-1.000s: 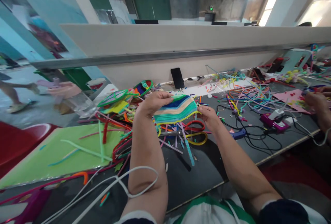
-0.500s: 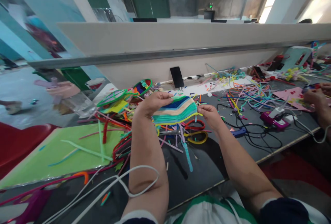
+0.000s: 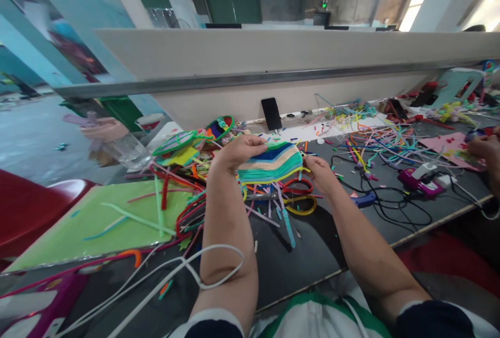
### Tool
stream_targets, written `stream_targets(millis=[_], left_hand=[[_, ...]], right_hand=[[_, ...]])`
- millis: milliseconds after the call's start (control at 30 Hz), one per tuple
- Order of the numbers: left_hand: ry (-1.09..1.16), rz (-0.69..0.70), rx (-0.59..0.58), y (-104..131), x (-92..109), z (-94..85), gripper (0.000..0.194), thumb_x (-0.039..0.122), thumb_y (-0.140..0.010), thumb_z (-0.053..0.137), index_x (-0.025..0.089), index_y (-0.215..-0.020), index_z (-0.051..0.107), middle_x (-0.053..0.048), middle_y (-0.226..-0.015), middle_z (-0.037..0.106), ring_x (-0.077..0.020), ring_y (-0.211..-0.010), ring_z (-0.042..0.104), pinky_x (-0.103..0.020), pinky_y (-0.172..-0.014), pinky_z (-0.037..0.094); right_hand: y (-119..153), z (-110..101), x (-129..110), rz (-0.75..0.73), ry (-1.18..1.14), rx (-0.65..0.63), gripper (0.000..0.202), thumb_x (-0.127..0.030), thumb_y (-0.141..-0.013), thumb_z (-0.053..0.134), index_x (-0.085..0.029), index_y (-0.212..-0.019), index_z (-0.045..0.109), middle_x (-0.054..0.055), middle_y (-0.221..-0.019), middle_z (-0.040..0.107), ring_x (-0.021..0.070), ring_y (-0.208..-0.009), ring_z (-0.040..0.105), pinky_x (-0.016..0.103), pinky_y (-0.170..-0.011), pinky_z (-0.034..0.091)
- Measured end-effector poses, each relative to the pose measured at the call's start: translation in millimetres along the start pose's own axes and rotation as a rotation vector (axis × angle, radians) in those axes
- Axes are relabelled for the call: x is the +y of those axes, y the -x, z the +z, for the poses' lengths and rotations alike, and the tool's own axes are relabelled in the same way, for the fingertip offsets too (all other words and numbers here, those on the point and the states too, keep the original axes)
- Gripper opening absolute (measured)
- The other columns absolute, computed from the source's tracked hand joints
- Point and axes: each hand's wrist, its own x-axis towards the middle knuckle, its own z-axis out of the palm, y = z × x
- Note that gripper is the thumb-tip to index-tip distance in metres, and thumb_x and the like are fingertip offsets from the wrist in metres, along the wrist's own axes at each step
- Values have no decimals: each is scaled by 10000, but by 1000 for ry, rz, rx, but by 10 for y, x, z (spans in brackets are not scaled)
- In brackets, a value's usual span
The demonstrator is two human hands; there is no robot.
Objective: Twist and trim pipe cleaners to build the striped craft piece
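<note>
On the left, a smooth red plastic chair (image 3: 31,218) stands by the dark, flat table (image 3: 281,275). A lime-green sheet (image 3: 62,236) with a glossy film edge lies on the near left, thin fuzzy strips across it. Beyond it a clear bottle (image 3: 133,150) with a pink lid leans, partly blurred. A limp white cable (image 3: 222,247) loops over the left forearm.

The left hand (image 3: 236,151) is closed, thumb against fingers, on the far left edge of a striped panel (image 3: 273,163). The panel is held just above the table's clutter, between the hands: soft, fuzzy-looking strips lie side by side in green, dark blue, beige and teal, bent in a shallow wave, with yellow along the near edge. Behind it a flat black phone (image 3: 271,113) leans upright; below it lie metal scissors (image 3: 269,197) with red and yellow loop handles. The right hand (image 3: 321,174) pinches the panel's right corner, fingertips together.

Farther right come a loose heap of fuzzy strips (image 3: 390,142), a purple power strip (image 3: 420,182) and a co-worker's hand (image 3: 486,148).

Compared with a second ago, the passer-by's leg on the far left is gone, while both hands keep their hold
</note>
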Motion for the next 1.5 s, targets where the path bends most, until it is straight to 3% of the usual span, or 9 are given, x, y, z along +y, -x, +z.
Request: stream_targets(millis=[167, 367, 433, 567, 633, 833, 1067, 1300, 1500], left_hand=[[51, -12, -31, -10, -25, 9, 403, 486, -681, 700, 168, -926, 733, -38, -801, 712, -180, -740, 633, -268, -700, 488], [32, 12, -119, -133, 46, 244, 394, 468, -701, 682, 157, -934, 740, -65, -857, 721, -221, -802, 644, -323, -747, 501], [17, 87, 44, -187, 79, 294, 391, 437, -721, 671, 156, -987, 725, -78, -938, 713, -208, -843, 639, -316, -779, 494], [82, 244, 594, -202, 133, 220, 504, 384, -727, 674, 167, -1179, 627, -97, -1095, 659, -180, -898, 626, -297, -792, 493], [147, 207, 638, -174, 137, 148, 535, 388, -723, 675, 156, -1199, 605, -105, -1086, 655, -178, -895, 626, -291, -767, 496], [175, -28, 460, -156, 79, 156, 558, 438, -691, 699, 138, -1154, 618, -106, -1061, 668, -203, -923, 612, -295, -746, 480], [127, 6, 75, -108, 52, 158, 387, 457, -700, 696, 144, -927, 716, -42, -819, 690, -167, -785, 600, -286, -766, 440], [61, -4, -18, -82, 22, 114, 302, 369, -681, 708, 135, -873, 720, -38, -791, 689, -164, -741, 590, -295, -777, 422], [-70, -34, 17, -95, -23, 95, 219, 356, -676, 678, 138, -685, 675, 9, -617, 602, -125, -596, 526, -248, -608, 387]], right_hand=[[24, -29, 4, 79, 10, -93, 291, -452, -747, 687, -187, -857, 732, 37, -781, 703, 163, -690, 629, 313, -732, 506], [12, -117, -38, 176, -9, -123, 281, -379, -691, 750, -176, -884, 740, 39, -790, 734, 182, -726, 674, 306, -757, 524], [-10, -172, -58, 159, -36, -56, 271, -374, -677, 759, -168, -851, 738, 41, -768, 736, 180, -695, 676, 292, -705, 532], [-79, -284, -78, -23, -193, 254, 279, -379, -672, 760, -178, -860, 713, 36, -810, 740, 176, -651, 669, 284, -596, 535], [-106, -317, -84, -122, -281, 358, 283, -381, -686, 749, -190, -888, 697, 25, -851, 738, 181, -673, 675, 310, -624, 552], [-98, -302, -103, -154, -309, 396, 294, -376, -695, 745, -186, -911, 684, 28, -843, 734, 196, -704, 685, 336, -646, 573], [-57, -256, -112, -133, -232, 353, 308, -386, -689, 746, -180, -912, 698, 38, -833, 735, 193, -678, 674, 297, -553, 557], [-33, -203, -153, -110, -222, 337, 282, -373, -679, 752, -176, -876, 709, 37, -793, 733, 187, -661, 668, 282, -543, 545], [-31, -200, -151, -87, -222, 333, 289, -391, -676, 753, -178, -866, 711, 35, -782, 733, 179, -651, 665, 277, -558, 540]])
